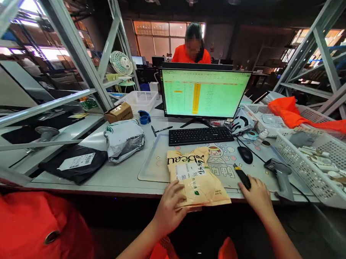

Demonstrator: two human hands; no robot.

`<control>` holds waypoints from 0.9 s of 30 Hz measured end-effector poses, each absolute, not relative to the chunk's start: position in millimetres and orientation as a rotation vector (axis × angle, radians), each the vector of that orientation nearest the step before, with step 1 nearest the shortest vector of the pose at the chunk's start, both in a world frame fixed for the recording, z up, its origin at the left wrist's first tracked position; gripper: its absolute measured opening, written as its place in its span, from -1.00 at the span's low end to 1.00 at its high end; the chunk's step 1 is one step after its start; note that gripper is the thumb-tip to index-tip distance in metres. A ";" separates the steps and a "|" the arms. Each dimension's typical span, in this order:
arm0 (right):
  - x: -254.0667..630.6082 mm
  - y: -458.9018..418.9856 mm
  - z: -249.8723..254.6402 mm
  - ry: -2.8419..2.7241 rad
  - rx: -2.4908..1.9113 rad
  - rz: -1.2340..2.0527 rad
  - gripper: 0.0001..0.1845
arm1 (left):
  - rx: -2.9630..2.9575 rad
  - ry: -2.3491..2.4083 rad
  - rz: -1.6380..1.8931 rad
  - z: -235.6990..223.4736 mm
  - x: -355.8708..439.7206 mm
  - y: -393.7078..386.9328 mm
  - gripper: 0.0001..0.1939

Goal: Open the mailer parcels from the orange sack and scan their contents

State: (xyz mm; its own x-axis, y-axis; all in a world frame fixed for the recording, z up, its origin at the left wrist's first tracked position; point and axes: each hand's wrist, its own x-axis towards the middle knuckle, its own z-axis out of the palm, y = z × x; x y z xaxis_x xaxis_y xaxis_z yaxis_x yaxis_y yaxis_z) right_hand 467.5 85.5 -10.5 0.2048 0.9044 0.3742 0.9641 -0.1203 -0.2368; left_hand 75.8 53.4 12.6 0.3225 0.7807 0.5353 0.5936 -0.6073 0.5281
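Note:
A yellow padded mailer (202, 189) with printed labels and handwriting lies at the desk's front edge, partly over the desk mat. My left hand (170, 206) grips its lower left corner, fingers on top and thumb along the near edge. To the right, my right hand (257, 196) is closed around a black utility knife (243, 178) whose yellow end points away toward the keyboard (200, 136). The knife is apart from the mailer. Whether its blade is out I cannot tell.
A mouse (245, 155), a barcode scanner (280, 178) and white baskets (294, 149) stand at the right. On the left lie a black parcel (101, 157), a grey-white parcel (124, 141) and a carton (119, 112). Behind the monitor (202, 92) is a person in orange (179, 54).

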 end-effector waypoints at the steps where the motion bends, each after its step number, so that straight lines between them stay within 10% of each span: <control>1: 466.1 86.3 -10.4 -1.766 -2.086 -0.215 -0.45 | 2.248 1.289 1.177 5.3 76.9 52.1 -0.85; 11: 424.7 -6.2 83.5 -2.147 -1.548 0.366 -0.58 | 1.552 1.576 0.883 1.6 67.2 30.1 -0.18; 27: 317.7 30.5 124.1 -2.612 -1.294 0.459 -0.64 | 1.447 1.061 1.123 -13.9 81.6 25.4 -0.20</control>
